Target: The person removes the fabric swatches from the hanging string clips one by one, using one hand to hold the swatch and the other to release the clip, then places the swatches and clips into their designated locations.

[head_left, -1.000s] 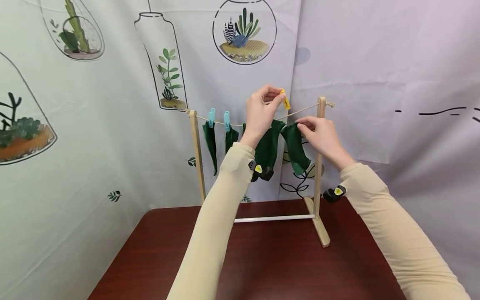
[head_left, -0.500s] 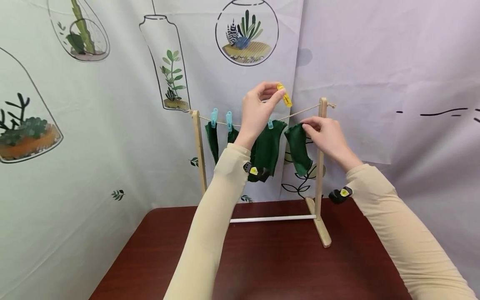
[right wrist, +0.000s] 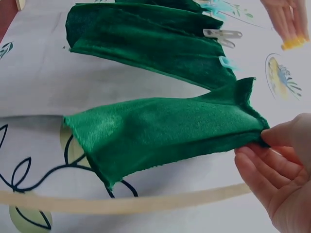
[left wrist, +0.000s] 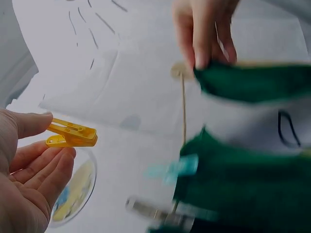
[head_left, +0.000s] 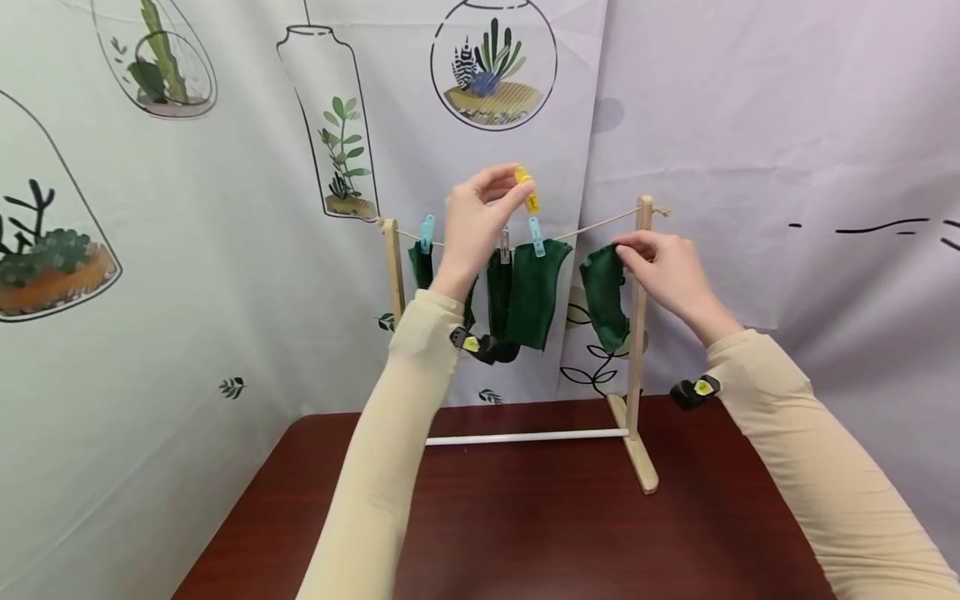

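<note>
In the head view my left hand (head_left: 480,221) pinches a yellow clothespin (head_left: 528,190) by its handles, above the line and apart from it. The left wrist view shows that clothespin (left wrist: 73,134) between thumb and fingers. My right hand (head_left: 667,271) pinches the top corner of a small green cloth (head_left: 604,296), which hangs down from it near the right post. In the right wrist view the cloth (right wrist: 170,131) stretches away from the fingertips. Left of it, other green cloth (head_left: 536,292) hangs from the string (head_left: 600,223), held by a blue clothespin (head_left: 536,237) and a clear clothespin (head_left: 505,247).
Wooden posts carry the string, a right post (head_left: 637,333) and a left post (head_left: 392,267). A white rod (head_left: 525,437) runs low between them. The rack stands on a dark red table (head_left: 525,525) before a printed curtain (head_left: 675,100). Another blue clothespin (head_left: 427,233) grips cloth at left.
My left hand has moved left with the yellow clothespin, uncovering the clear and blue clothespins on the line. My right hand has shifted slightly right, drawing the small cloth away from the hanging one.
</note>
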`<control>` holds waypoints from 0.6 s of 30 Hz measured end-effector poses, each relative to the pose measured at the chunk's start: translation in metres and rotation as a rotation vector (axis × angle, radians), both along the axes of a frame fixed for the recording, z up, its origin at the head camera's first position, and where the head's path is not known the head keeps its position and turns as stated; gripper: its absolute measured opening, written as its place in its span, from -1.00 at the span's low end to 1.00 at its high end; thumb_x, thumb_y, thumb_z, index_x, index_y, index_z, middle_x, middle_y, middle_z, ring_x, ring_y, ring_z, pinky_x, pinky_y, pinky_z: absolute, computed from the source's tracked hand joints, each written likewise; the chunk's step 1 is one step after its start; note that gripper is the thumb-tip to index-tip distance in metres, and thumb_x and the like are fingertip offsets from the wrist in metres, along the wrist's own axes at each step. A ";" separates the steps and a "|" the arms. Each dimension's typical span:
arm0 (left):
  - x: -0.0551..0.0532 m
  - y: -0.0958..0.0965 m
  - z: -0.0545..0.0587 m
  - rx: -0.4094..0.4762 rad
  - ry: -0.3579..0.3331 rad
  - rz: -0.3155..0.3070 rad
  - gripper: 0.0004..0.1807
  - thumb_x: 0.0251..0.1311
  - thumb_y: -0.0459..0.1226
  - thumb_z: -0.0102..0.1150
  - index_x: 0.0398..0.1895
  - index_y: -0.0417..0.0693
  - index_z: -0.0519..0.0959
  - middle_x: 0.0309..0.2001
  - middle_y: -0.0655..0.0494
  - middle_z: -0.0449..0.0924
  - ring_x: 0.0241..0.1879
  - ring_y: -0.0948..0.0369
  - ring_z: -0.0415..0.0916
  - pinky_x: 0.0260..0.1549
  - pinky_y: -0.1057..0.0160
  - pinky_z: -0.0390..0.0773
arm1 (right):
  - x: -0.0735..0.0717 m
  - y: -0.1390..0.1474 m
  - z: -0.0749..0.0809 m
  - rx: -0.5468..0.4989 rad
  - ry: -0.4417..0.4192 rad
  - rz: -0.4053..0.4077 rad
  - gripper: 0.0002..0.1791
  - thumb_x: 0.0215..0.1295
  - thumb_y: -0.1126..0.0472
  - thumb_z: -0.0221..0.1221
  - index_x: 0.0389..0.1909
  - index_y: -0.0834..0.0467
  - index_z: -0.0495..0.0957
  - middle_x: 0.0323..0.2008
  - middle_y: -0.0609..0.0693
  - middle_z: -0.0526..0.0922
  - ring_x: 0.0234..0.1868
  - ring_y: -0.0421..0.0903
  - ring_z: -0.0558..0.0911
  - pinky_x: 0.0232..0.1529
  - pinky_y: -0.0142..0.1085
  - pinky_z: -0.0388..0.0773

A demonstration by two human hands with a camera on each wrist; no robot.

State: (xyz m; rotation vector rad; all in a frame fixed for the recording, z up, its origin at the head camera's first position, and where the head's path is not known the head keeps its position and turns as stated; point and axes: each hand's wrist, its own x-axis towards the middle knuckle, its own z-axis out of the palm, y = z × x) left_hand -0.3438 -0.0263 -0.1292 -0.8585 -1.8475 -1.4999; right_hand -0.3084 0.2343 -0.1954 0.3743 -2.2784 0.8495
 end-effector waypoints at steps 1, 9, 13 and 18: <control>-0.001 -0.008 -0.001 -0.004 -0.002 0.017 -0.61 0.28 -0.17 0.38 0.11 -0.14 0.67 -0.03 0.04 0.71 -0.06 0.26 0.63 -0.05 0.32 0.58 | 0.001 0.002 0.000 0.001 0.003 -0.004 -0.65 0.52 0.11 0.09 0.12 0.20 0.67 -0.17 0.22 0.75 -0.20 0.09 0.71 -0.34 -0.40 0.47; 0.000 -0.081 0.000 -0.012 -0.070 0.181 -0.56 0.26 -0.11 0.39 0.14 -0.11 0.65 0.01 0.03 0.69 -0.02 0.23 0.62 0.00 0.31 0.58 | 0.012 0.029 0.006 -0.018 0.013 -0.064 -0.59 0.50 0.01 0.10 0.11 0.19 0.68 -0.13 0.25 0.74 -0.39 -0.55 0.53 -0.41 -0.55 0.38; 0.004 -0.117 -0.001 -0.011 -0.075 0.256 -0.55 0.26 -0.12 0.39 0.15 -0.13 0.65 0.01 -0.01 0.69 -0.04 0.22 0.62 -0.03 0.32 0.57 | 0.017 0.044 0.006 -0.025 0.003 -0.081 -0.58 0.49 0.00 0.11 0.13 0.19 0.67 -0.11 0.28 0.73 -0.42 -0.66 0.47 -0.37 -0.56 0.35; 0.009 -0.153 -0.004 -0.041 -0.076 0.360 -0.54 0.26 -0.09 0.39 0.15 -0.11 0.66 0.00 0.01 0.69 -0.06 0.26 0.61 0.00 0.34 0.57 | 0.023 0.065 0.004 -0.026 -0.034 -0.120 -0.56 0.48 -0.04 0.10 0.18 0.12 0.65 -0.10 0.08 0.76 -0.37 -0.65 0.48 -0.37 -0.54 0.35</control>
